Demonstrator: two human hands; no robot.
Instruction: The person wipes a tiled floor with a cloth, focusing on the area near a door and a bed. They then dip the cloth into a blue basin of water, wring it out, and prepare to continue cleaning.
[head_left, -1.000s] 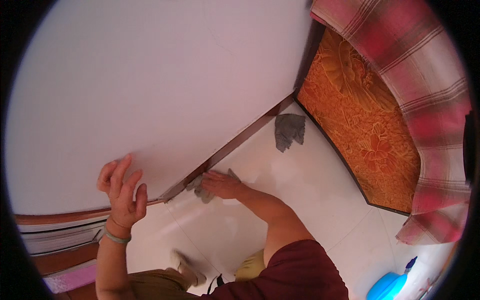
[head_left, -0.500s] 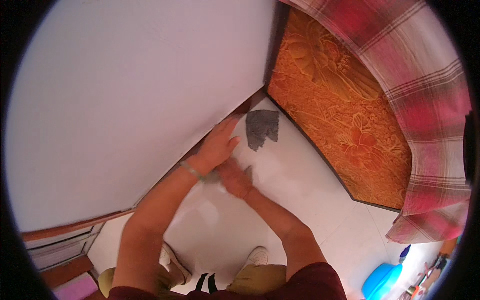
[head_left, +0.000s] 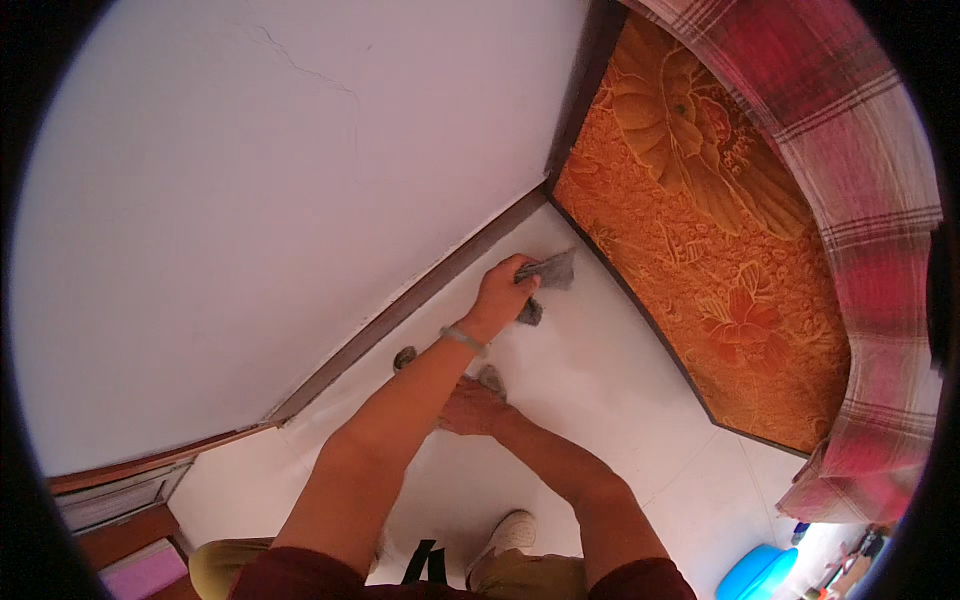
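Observation:
My left hand (head_left: 502, 299) pinches a torn, dark grey cloth (head_left: 553, 270) just above the white floor near the corner. Part of this cloth hangs below my fingers. Closer to me, my right hand (head_left: 472, 408) is low at the floor, partly hidden behind my left forearm. A second grey cloth (head_left: 491, 380) bunches up beside its thumb side, and the hand seems closed on it, though the fingertips are hidden. Another dark grey bit (head_left: 404, 358) shows past my left forearm; whether it belongs to the second cloth I cannot tell.
A white wall (head_left: 280, 200) with a brown skirting strip (head_left: 400, 312) runs along the left. On the right stands an orange floral panel (head_left: 700, 220) with a dark edge, under a pink plaid cloth (head_left: 850, 170). A blue basin (head_left: 755, 574) is at the lower right.
My left hand has moved from the skirting toward the corner and picked up the grey cloth that lay flat there. My right hand has shifted slightly nearer to me.

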